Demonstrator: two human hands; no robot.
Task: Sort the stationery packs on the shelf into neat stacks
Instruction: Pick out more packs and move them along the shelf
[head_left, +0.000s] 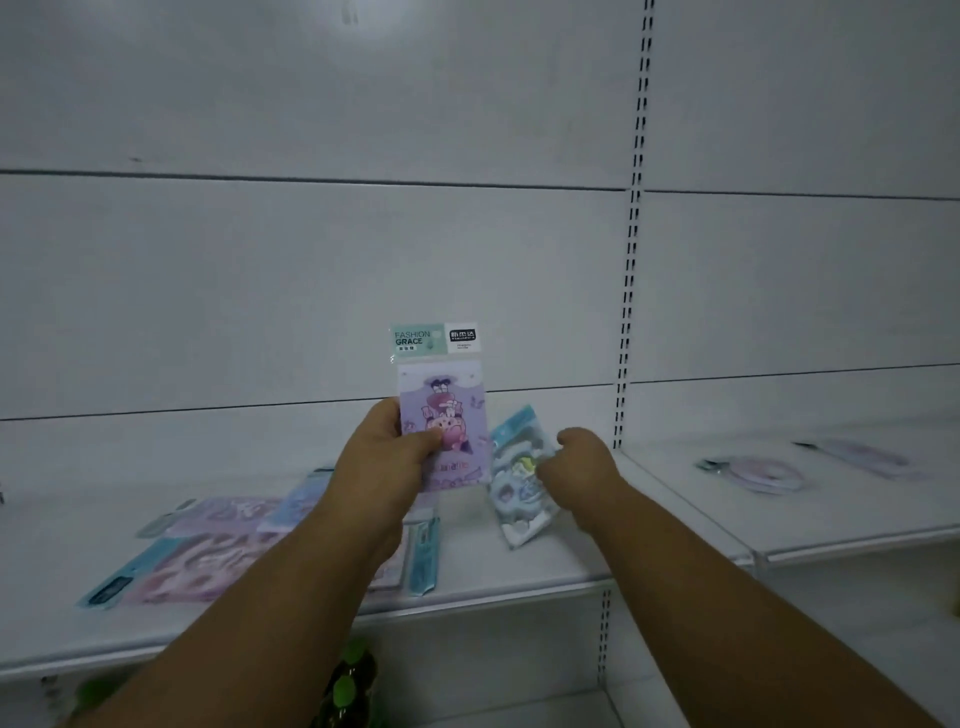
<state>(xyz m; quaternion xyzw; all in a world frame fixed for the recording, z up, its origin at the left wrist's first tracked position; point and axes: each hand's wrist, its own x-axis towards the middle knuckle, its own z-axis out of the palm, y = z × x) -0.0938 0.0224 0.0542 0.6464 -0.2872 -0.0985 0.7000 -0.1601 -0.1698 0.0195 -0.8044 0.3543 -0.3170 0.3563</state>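
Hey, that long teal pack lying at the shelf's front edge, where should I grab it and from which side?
Pinch the teal pack at its near end, coming from the front: it lies flat and narrow, pointing toward you, close to the shelf lip, and pink packs crowd its left side.

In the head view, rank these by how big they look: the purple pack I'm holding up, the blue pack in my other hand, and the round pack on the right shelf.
1. Purple pack
2. Blue pack and round pack look alike; distance makes ranking unsure.

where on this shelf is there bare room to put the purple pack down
Bare: far left of the shelf, and its front edge below the blue pack. Crowded: the loose pile of packs under the left hand holding the purple pack.
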